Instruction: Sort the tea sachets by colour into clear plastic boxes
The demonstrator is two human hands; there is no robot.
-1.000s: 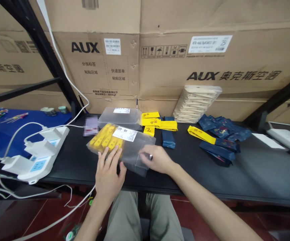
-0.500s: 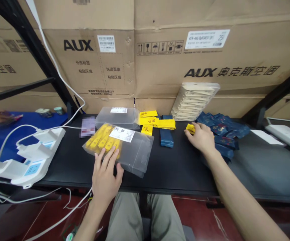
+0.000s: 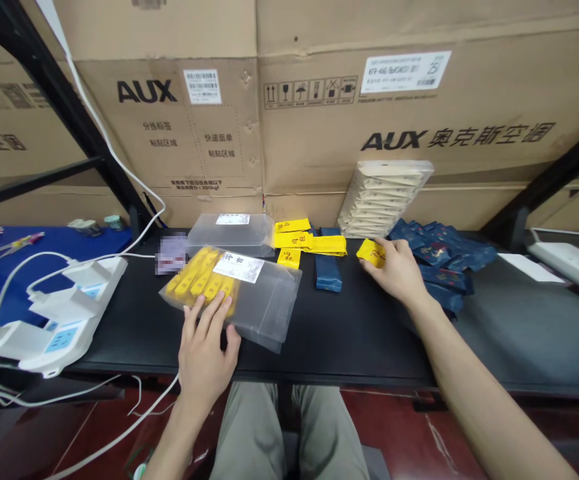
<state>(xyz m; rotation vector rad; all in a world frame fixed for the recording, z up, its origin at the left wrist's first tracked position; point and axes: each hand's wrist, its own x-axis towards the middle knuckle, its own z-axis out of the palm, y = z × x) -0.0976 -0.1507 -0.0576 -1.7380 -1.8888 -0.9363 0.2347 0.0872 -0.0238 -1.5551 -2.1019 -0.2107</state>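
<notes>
My left hand [image 3: 209,347] lies with fingers spread on the near edge of a clear plastic box [image 3: 264,303]. Yellow packets [image 3: 199,277] stand in a row in that box's left part, and a white label is on its top. My right hand [image 3: 399,270] pinches a small yellow packet [image 3: 371,252] above the black table. Several more yellow packets [image 3: 297,240] lie loose in the middle, with a dark blue packet [image 3: 328,273] in front of them. A heap of dark blue packets [image 3: 444,247] rests behind and right of my right hand.
A second clear box [image 3: 229,233] lies at the back, and a box of cream packets [image 3: 387,200] leans against the cardboard [image 3: 314,147]. At left are a white power strip [image 3: 77,327] with cables and a blue surface [image 3: 24,280]. A white card [image 3: 529,268] lies at right.
My right hand has moved slightly left with the yellow packet, which now shows more between its fingers. My left hand stays on the box. Another person's hand at far left has left the view.
</notes>
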